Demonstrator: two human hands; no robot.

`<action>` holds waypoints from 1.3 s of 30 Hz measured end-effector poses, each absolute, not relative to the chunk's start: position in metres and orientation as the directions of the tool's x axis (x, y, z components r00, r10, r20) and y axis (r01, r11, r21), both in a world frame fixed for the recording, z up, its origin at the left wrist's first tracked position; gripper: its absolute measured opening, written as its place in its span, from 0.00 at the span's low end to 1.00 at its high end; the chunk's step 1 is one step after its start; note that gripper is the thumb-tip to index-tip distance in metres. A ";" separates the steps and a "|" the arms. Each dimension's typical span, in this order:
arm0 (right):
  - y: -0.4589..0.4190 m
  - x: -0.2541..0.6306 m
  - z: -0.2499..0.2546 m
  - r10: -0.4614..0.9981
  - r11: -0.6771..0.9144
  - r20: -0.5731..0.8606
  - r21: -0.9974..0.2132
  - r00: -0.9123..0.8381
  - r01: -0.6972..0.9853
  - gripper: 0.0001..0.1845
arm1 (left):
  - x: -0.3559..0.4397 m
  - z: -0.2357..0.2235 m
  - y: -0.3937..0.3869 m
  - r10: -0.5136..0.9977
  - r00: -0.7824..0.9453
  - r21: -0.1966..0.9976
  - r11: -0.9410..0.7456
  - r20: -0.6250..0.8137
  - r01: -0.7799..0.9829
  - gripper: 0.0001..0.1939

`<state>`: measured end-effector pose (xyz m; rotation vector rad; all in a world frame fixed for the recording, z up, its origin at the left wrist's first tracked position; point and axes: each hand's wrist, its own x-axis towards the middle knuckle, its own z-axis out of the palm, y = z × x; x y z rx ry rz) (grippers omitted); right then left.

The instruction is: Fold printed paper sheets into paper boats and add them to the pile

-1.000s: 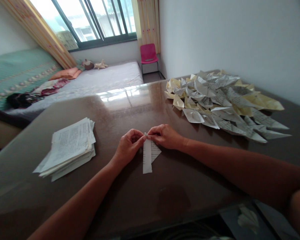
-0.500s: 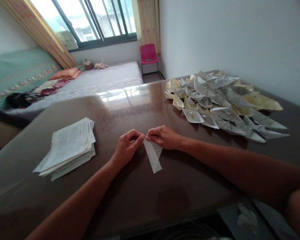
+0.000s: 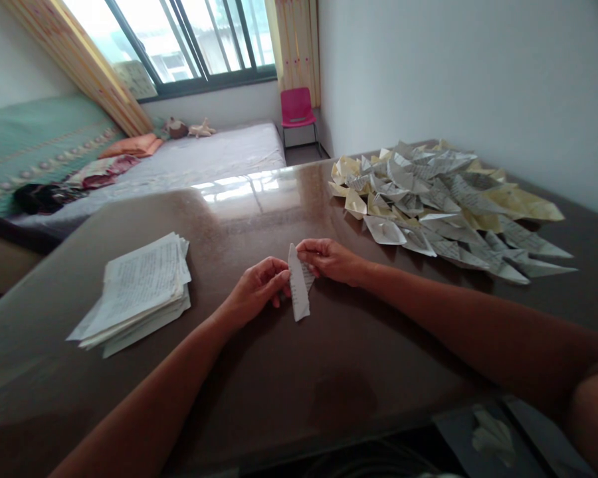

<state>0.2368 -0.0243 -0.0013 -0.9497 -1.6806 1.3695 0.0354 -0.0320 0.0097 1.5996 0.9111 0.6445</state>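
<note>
A folded sheet of printed paper (image 3: 298,289) is held just above the brown table (image 3: 249,405), with a long pale strip facing me and a printed triangular flap behind it on the right. My right hand (image 3: 331,262) pinches its upper right edge between thumb and fingers. My left hand (image 3: 259,285) is closed at the paper's left edge, thumb and fingertips touching it. The tips of some fingers are hidden behind the paper.
On the left of the table lies a stack of printed sheets (image 3: 134,292). Many folded paper boats (image 3: 418,192) are heaped at the right, by the wall. Beyond the table are a bed (image 3: 229,149) and a pink chair (image 3: 296,107).
The folded paper has moved up and away from me, and its lower end has swung back left. My right hand has risen slightly; my left thumb and fingers have slid down the paper's left edge.
</note>
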 end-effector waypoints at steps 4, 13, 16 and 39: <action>-0.026 0.235 0.002 0.904 0.108 0.074 -0.992 -0.420 0.058 0.12 | 0.033 0.008 -0.030 0.806 0.587 0.975 -0.062 -0.077 0.213 0.17; -0.029 0.231 0.003 0.918 0.044 0.026 -0.998 -0.395 0.036 0.12 | 0.031 0.007 -0.028 0.763 0.641 0.975 -0.068 -0.085 0.210 0.16; -0.030 0.230 0.003 0.923 0.042 0.033 -0.999 -0.383 0.017 0.12 | 0.030 0.008 -0.027 0.746 0.661 0.975 -0.074 -0.086 0.210 0.16; -0.021 0.243 0.007 0.975 0.208 0.107 -0.749 -0.195 0.629 0.21 | 0.026 -0.001 -0.024 0.906 0.417 0.888 -0.243 0.064 0.390 0.18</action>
